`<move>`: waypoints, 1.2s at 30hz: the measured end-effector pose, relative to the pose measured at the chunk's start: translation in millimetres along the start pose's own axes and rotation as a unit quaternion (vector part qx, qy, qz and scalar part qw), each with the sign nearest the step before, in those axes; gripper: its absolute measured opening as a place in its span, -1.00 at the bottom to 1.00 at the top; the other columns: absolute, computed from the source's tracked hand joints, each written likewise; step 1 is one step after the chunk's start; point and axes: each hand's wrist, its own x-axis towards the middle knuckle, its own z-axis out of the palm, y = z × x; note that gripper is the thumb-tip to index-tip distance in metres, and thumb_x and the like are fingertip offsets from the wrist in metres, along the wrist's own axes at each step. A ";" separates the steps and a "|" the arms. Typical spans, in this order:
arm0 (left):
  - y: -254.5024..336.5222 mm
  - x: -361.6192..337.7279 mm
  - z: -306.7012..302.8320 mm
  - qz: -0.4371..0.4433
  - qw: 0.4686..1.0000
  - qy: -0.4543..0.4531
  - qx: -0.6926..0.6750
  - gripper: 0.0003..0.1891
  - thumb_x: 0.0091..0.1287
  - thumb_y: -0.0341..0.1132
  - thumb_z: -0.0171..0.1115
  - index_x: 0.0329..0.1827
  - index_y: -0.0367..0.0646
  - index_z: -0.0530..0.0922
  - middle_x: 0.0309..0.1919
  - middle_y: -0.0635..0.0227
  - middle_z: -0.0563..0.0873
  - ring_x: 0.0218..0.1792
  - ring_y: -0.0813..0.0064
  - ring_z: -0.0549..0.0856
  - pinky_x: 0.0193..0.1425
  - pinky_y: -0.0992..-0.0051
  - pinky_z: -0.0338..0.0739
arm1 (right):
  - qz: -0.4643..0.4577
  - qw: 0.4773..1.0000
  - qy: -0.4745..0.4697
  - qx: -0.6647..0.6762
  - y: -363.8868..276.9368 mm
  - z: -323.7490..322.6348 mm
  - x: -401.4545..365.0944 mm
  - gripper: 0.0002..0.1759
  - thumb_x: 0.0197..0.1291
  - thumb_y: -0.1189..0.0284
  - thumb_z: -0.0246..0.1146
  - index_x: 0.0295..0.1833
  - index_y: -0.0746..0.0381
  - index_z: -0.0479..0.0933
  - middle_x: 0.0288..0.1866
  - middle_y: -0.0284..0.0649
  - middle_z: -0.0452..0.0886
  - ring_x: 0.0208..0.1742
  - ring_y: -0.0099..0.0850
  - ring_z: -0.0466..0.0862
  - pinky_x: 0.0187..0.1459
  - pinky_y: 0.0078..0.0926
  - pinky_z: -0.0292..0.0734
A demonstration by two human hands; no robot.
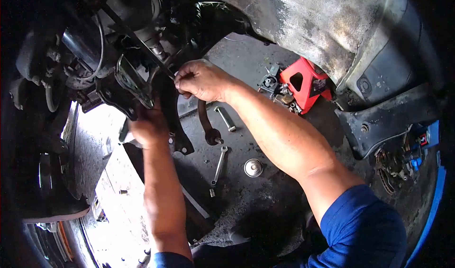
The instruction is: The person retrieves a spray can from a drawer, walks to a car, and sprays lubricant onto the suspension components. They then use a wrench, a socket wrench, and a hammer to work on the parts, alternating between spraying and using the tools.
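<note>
My right hand [201, 80] is closed, its fingers pinched around the lower end of a long dark bar [137, 40]. That bar slants up to the left into the shadowed underside of the vehicle. Lower and to the left, my left hand [150, 129] is blurred against a dark metal suspension arm [116, 99], just under a shiny metal plate [134, 80]. Its fingers are mostly hidden behind the parts. A curved rod with a ball-joint end [212, 135] hangs below my right hand.
On the floor lie a large bolt [225, 119], a combination wrench [220, 166], a small socket [212, 192] and a round metal cap [253, 168]. A red jack stand [305, 84] stands at the right beside loose parts. The fender liner [327, 16] overhangs the upper right.
</note>
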 end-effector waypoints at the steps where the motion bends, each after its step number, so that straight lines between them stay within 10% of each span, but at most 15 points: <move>1: 3.4 18.2 -2.1 -0.003 1.000 0.025 0.005 -0.58 0.41 -0.14 -0.03 0.25 -0.13 0.44 0.17 0.20 0.58 0.18 0.28 0.55 0.31 0.17 0.40 | -0.013 1.000 0.018 -0.013 2.6 2.9 0.1 -0.84 0.14 0.43 0.28 -0.27 0.32 0.57 -0.42 -0.31 0.63 -0.40 -0.57 0.62 -0.30 -0.58 0.56; 4: -3.7 100.1 -47.4 -0.382 0.714 -0.202 -0.551 -0.58 0.40 -0.06 -0.04 0.17 -0.10 0.49 0.08 0.18 0.63 0.07 0.26 0.62 0.17 0.18 0.52 | -0.023 0.997 0.043 -0.058 -2.1 6.3 -4.3 -0.85 0.12 0.42 0.29 -0.28 0.30 0.59 -0.44 -0.31 0.63 -0.43 -0.59 0.61 -0.33 -0.57 0.54; 7: 10.9 102.4 -27.8 -0.229 0.830 -0.388 -0.329 -0.62 0.40 -0.05 -0.05 0.08 -0.09 0.51 -0.04 0.18 0.66 -0.05 0.23 0.66 -0.01 0.13 0.60 | -0.016 0.996 0.048 -0.069 -6.0 7.7 -6.7 -0.84 0.11 0.40 0.30 -0.28 0.28 0.59 -0.46 -0.32 0.62 -0.45 -0.60 0.59 -0.35 -0.57 0.51; 10: 18.1 17.2 9.3 -0.038 0.995 -0.058 -0.067 -0.57 0.41 -0.12 -0.07 0.16 -0.24 0.46 0.02 0.14 0.65 0.01 0.21 0.66 0.04 0.23 0.61 | -0.018 0.997 0.055 -0.045 -1.8 6.5 -4.7 -0.84 0.12 0.41 0.31 -0.28 0.29 0.59 -0.45 -0.32 0.62 -0.46 -0.59 0.58 -0.36 -0.57 0.51; 15: -6.4 -10.7 6.2 -0.014 0.987 -0.150 -0.059 -0.58 0.39 -0.27 -0.02 0.22 -0.35 0.41 0.17 0.04 0.56 0.17 0.12 0.59 0.26 0.20 0.51 | -0.018 0.999 0.031 -0.012 2.7 5.5 -8.2 -0.89 0.15 0.46 0.30 -0.27 0.29 0.58 -0.43 -0.35 0.60 -0.40 -0.61 0.58 -0.32 -0.60 0.52; 20: -50.2 71.3 -21.9 0.314 0.847 -0.198 0.380 -0.57 0.38 -0.22 0.01 0.23 -0.27 0.43 0.13 0.06 0.60 0.14 0.14 0.60 0.22 0.18 0.53 | -0.071 0.997 0.029 -0.004 14.2 1.3 -10.8 -0.90 0.20 0.47 0.27 -0.24 0.28 0.57 -0.44 -0.35 0.60 -0.39 -0.61 0.57 -0.31 -0.61 0.52; 23: -12.2 30.4 10.6 0.099 0.994 -0.041 0.036 -0.58 0.38 -0.18 -0.01 0.18 -0.24 0.48 0.08 0.14 0.64 0.12 0.17 0.61 0.23 0.18 0.52 | -0.040 0.998 0.046 -0.030 18.6 -11.4 -17.8 -0.89 0.21 0.46 0.26 -0.23 0.29 0.57 -0.44 -0.34 0.60 -0.41 -0.60 0.57 -0.34 -0.61 0.50; 25: 5.2 12.8 19.1 -0.056 0.976 0.072 -0.199 -0.59 0.37 -0.16 -0.03 0.15 -0.23 0.52 0.04 0.18 0.67 0.11 0.19 0.62 0.23 0.17 0.52 | 0.028 0.997 0.071 -0.025 25.3 -16.1 -21.9 -0.88 0.20 0.45 0.26 -0.24 0.29 0.56 -0.46 -0.34 0.59 -0.46 -0.61 0.54 -0.42 -0.59 0.46; 29: -4.6 20.5 -0.3 -0.041 0.971 0.012 -0.235 -0.62 0.35 -0.19 -0.02 0.09 -0.21 0.56 0.03 0.19 0.68 0.12 0.20 0.62 0.24 0.17 0.51 | 0.048 0.992 0.109 -0.028 56.6 -16.9 -27.0 -0.86 0.16 0.43 0.26 -0.25 0.29 0.56 -0.47 -0.33 0.58 -0.45 -0.57 0.52 -0.40 -0.55 0.45; 32: -13.6 34.1 -12.5 0.200 0.921 -0.069 0.328 -0.57 0.42 -0.11 -0.21 0.16 -0.12 0.49 0.12 0.30 0.61 0.14 0.24 0.55 0.27 0.14 0.40 | 0.073 0.985 0.122 -0.101 75.2 -22.6 -28.5 -0.80 0.12 0.37 0.28 -0.24 0.30 0.57 -0.45 -0.29 0.59 -0.42 -0.52 0.53 -0.35 -0.53 0.46; 34: 17.8 3.3 39.6 -0.040 0.979 0.072 -0.189 -0.57 0.41 -0.12 -0.21 0.17 -0.13 0.49 0.14 0.33 0.60 0.14 0.25 0.55 0.28 0.13 0.39 | 0.064 0.982 0.121 -0.132 77.0 -26.6 -34.7 -0.74 0.08 0.32 0.28 -0.22 0.30 0.58 -0.39 -0.23 0.62 -0.37 -0.46 0.58 -0.29 -0.48 0.50; 36: 12.3 3.3 33.0 -0.030 0.978 0.044 -0.200 -0.58 0.37 -0.14 -0.11 0.16 -0.16 0.51 0.08 0.28 0.64 0.11 0.23 0.59 0.25 0.16 0.43 | 0.079 0.979 0.104 -0.156 79.2 -29.3 -38.9 -0.72 0.07 0.32 0.27 -0.21 0.31 0.59 -0.31 -0.14 0.65 -0.32 -0.40 0.63 -0.24 -0.43 0.53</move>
